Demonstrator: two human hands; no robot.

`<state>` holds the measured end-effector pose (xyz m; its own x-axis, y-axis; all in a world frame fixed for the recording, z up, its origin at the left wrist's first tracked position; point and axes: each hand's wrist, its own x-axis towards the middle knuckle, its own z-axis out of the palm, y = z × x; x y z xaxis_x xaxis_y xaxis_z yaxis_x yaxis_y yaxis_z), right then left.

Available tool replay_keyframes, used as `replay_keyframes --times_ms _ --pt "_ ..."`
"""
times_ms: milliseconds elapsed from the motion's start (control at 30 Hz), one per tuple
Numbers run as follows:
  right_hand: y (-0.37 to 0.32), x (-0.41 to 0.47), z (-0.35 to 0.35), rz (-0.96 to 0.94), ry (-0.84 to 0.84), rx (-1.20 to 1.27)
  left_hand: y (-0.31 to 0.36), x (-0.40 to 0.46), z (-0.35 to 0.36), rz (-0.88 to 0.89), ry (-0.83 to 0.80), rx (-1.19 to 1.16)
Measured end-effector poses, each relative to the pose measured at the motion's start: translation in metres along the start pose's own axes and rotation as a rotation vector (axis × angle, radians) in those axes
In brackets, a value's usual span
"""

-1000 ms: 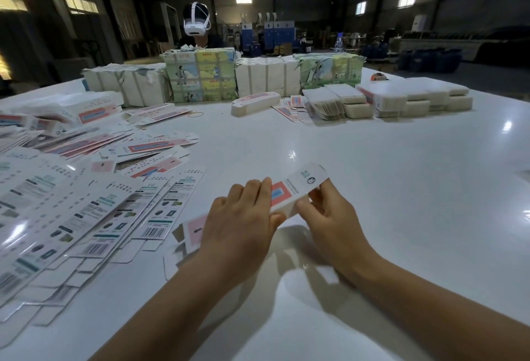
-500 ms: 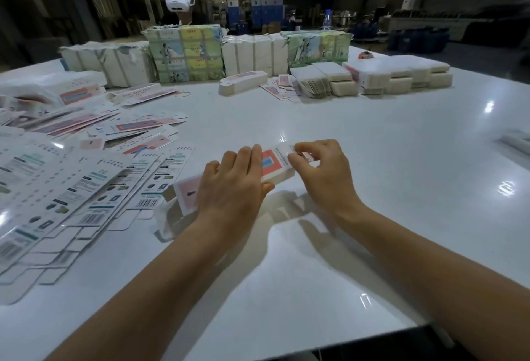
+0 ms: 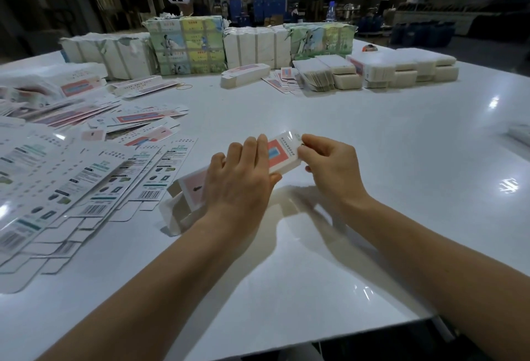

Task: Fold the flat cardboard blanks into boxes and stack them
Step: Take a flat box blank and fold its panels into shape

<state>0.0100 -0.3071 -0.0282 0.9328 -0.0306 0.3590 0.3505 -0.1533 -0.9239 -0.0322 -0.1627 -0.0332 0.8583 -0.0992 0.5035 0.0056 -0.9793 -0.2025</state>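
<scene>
Hands (image 3: 238, 180) (image 3: 332, 165) on half-folded box (image 3: 282, 154)

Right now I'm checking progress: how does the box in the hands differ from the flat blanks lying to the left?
The box in the hands is opened into a hollow sleeve; the flat blanks lie flat. The box is gripped by the left hand and pinched at its far end by the right hand; no hand touches the blanks. The box shows a pink and blue face; the nearest blanks show barcodes. Both are printed white card.

Print on flat blanks (image 3: 86, 177) and box (image 3: 282, 151) blurred, unreadable.
</scene>
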Motion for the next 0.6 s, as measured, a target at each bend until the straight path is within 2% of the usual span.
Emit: replay_keyframes --times_ms 100,200,267,300,367,433,500,600 --pt "-0.001 0.002 0.0 0.192 -0.079 0.23 -0.002 -0.002 0.001 0.003 0.042 -0.027" --pt "-0.008 0.008 -0.004 0.376 -0.143 0.554 -0.006 -0.001 -0.001 0.02 0.052 -0.179" --pt "-0.008 0.013 -0.01 0.422 -0.227 0.803 -0.013 0.002 -0.008 0.016 0.018 -0.296" --pt "-0.008 0.015 -0.012 0.404 -0.301 0.843 -0.017 0.005 -0.011 0.01 -0.014 -0.36" --pt "-0.008 0.016 -0.013 0.319 -0.428 0.722 -0.031 0.009 -0.015 -0.008 -0.1 -0.494" --pt "-0.004 0.017 -0.012 0.273 -0.428 0.568 -0.043 0.014 -0.019 -0.022 -0.202 -0.679" --pt "-0.003 0.016 -0.01 0.307 -0.394 0.516 -0.051 0.019 -0.021 -0.001 -0.255 -0.845" --pt "-0.002 0.015 -0.008 0.393 -0.426 0.543 -0.055 0.024 -0.024 -0.017 -0.367 -1.031"
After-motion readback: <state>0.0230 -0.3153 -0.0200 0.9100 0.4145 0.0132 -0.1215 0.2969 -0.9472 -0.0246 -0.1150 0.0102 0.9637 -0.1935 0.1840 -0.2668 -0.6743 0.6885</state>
